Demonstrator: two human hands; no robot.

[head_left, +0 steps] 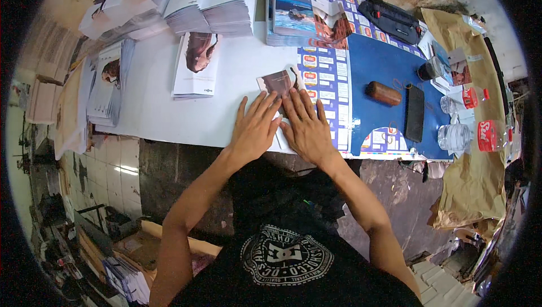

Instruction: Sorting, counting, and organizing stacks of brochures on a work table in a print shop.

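Observation:
Both my hands lie side by side on a printed leaflet [279,80] near the table's front edge. Its brown and white far end shows beyond my fingertips, while most of the rest is covered. My left hand [254,129] is flat, fingers stretched forward and slightly apart. Beside it, my right hand [309,131] is flat too, with its fingers spread and its thumb close to the left hand. Neither hand grips anything. A small stack of similar printed leaflets [196,70] lies just beyond and left of my left hand.
Tall leaflet stacks [228,13] line the back; another stack [107,95] stands left on the white tabletop [149,90]. Blue-covered booklets [293,16] sit at the back. Rightward lie a brown wooden block [384,93], a dark flat bar [414,113], a dark cup [430,69] and plastic bottles [457,136].

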